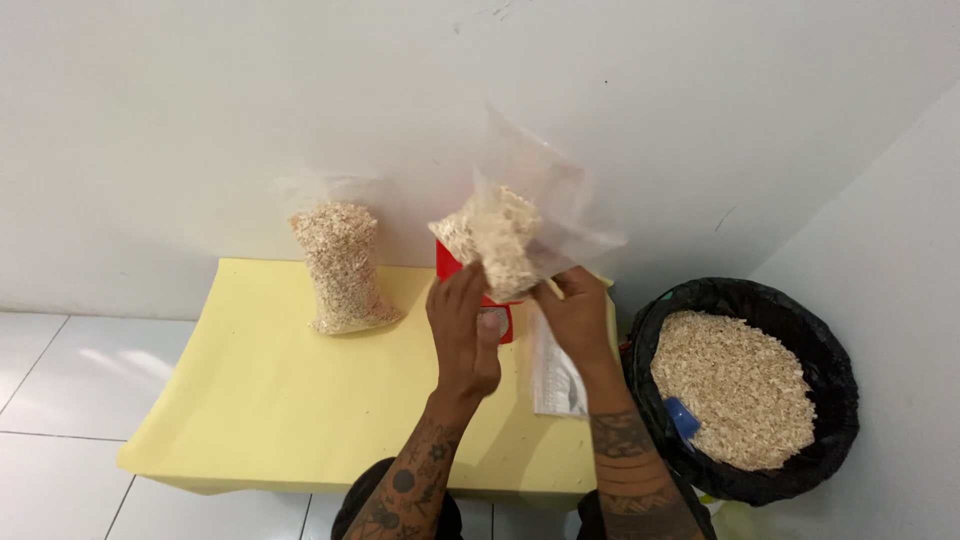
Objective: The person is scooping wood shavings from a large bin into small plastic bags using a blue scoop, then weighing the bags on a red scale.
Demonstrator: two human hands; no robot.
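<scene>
Both hands hold up a clear plastic bag (pixel 505 235) partly filled with pale beige flakes, above the far side of a yellow mat (pixel 260 400). My left hand (pixel 462 325) grips the bag's lower left part. My right hand (pixel 577 318) pinches its lower right edge. Behind the bag, a red object (pixel 446 262) sits on the mat, mostly hidden by my hands. A second filled clear bag (pixel 342 265) stands upright against the wall at the mat's far left.
A black-lined bin (pixel 800 320) full of the same flakes stands on the floor at right, with a blue scoop (pixel 683 418) at its near edge. A stack of flat clear bags (pixel 556 375) lies on the mat's right side. White walls and white floor tiles (pixel 60 370) surround the mat.
</scene>
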